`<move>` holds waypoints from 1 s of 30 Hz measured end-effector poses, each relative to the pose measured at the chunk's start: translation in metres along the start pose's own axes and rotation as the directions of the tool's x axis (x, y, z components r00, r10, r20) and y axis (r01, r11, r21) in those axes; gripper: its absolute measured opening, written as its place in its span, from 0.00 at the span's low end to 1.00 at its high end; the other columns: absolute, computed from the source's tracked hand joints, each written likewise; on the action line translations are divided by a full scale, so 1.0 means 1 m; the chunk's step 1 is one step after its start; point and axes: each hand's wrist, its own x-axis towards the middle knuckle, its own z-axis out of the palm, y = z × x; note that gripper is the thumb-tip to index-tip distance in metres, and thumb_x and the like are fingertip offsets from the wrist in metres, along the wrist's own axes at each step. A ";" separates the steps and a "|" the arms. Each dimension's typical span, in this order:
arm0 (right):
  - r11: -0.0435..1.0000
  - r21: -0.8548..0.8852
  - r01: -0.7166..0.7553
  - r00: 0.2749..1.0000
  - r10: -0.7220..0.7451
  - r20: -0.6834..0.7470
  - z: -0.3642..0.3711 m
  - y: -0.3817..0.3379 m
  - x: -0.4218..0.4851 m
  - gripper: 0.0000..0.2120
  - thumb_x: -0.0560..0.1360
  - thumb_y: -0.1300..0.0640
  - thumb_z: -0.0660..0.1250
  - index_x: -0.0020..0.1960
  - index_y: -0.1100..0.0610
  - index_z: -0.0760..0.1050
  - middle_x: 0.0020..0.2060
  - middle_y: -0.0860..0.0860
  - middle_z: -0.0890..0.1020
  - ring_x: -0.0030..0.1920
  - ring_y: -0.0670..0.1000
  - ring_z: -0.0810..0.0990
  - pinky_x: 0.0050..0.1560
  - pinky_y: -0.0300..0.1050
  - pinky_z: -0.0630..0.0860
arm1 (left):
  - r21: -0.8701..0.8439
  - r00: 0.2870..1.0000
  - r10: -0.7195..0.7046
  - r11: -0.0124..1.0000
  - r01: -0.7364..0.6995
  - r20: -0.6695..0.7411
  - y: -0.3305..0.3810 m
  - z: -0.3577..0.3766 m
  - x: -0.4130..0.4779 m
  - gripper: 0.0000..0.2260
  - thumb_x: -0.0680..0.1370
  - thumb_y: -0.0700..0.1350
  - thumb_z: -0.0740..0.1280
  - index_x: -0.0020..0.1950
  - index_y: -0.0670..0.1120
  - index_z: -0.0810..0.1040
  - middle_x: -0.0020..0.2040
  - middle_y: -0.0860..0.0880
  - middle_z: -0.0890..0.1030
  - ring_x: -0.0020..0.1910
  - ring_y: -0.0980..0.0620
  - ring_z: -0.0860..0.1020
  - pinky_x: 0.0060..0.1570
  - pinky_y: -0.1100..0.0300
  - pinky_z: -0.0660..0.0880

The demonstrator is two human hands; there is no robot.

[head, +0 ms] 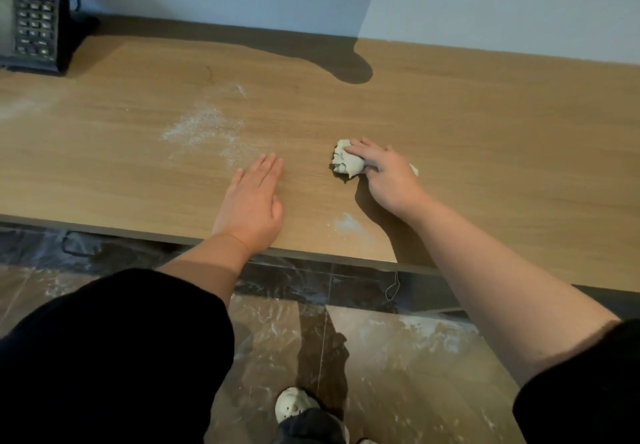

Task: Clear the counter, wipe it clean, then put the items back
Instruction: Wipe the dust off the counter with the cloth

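Note:
A long wooden counter [467, 124] runs against a pale wall. My right hand [389, 176] grips a crumpled whitish cloth [348, 161] and holds it down on the counter near the middle. My left hand [252, 201] lies flat on the wood with straight fingers, just left of the cloth and close to the front edge. White powder [204, 128] is scattered beyond my left hand. A smaller white smear [346, 223] sits by the front edge under my right wrist.
A black desk telephone [29, 17] stands at the counter's far left corner by the wall. More faint powder [20, 107] marks the left end. Below the counter edge is a glossy dusty floor [398, 357], with my shoe [294, 405] on it.

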 end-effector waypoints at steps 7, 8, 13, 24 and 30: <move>0.992 0.117 0.052 0.990 -0.067 0.128 0.016 -0.019 -0.059 0.23 0.77 0.72 0.56 0.65 0.55 0.76 0.69 0.50 0.73 0.72 0.48 0.66 0.76 0.45 0.51 | 0.005 1.000 -0.011 1.000 0.011 -0.022 0.004 -0.004 -0.004 0.26 0.82 0.42 0.52 0.80 0.45 0.49 0.80 0.48 0.51 0.79 0.52 0.49 0.77 0.55 0.44; 0.989 0.142 0.038 0.990 -0.057 0.131 0.016 -0.021 -0.066 0.23 0.77 0.72 0.56 0.64 0.55 0.77 0.68 0.50 0.74 0.71 0.48 0.67 0.76 0.47 0.53 | -0.002 0.999 -0.011 1.000 0.011 -0.030 0.005 -0.004 -0.005 0.26 0.82 0.42 0.52 0.80 0.45 0.50 0.80 0.48 0.52 0.79 0.52 0.50 0.77 0.55 0.44; 0.992 0.084 0.099 0.980 -0.112 0.166 0.024 -0.028 -0.110 0.25 0.75 0.73 0.58 0.65 0.53 0.77 0.67 0.47 0.75 0.70 0.43 0.67 0.72 0.32 0.48 | -0.014 0.999 -0.016 1.000 0.016 -0.039 0.006 -0.005 -0.006 0.26 0.82 0.42 0.52 0.80 0.44 0.50 0.80 0.47 0.53 0.79 0.51 0.51 0.77 0.52 0.48; 0.985 0.131 -0.110 0.986 0.125 -0.112 -0.028 -0.019 -0.063 0.24 0.78 0.71 0.54 0.68 0.53 0.74 0.62 0.49 0.76 0.63 0.48 0.71 0.61 0.38 0.65 | -0.026 0.998 0.011 1.000 -0.013 -0.056 0.004 -0.004 -0.007 0.25 0.82 0.43 0.53 0.80 0.44 0.51 0.80 0.47 0.53 0.78 0.51 0.52 0.77 0.53 0.50; 0.983 -0.179 0.048 0.998 -0.053 -0.024 0.006 -0.008 -0.084 0.22 0.79 0.66 0.59 0.70 0.51 0.70 0.72 0.48 0.67 0.74 0.52 0.63 0.76 0.55 0.54 | -0.034 0.998 0.009 0.999 -0.011 -0.063 0.003 -0.003 -0.008 0.25 0.83 0.43 0.52 0.80 0.44 0.51 0.80 0.47 0.53 0.78 0.52 0.52 0.77 0.54 0.49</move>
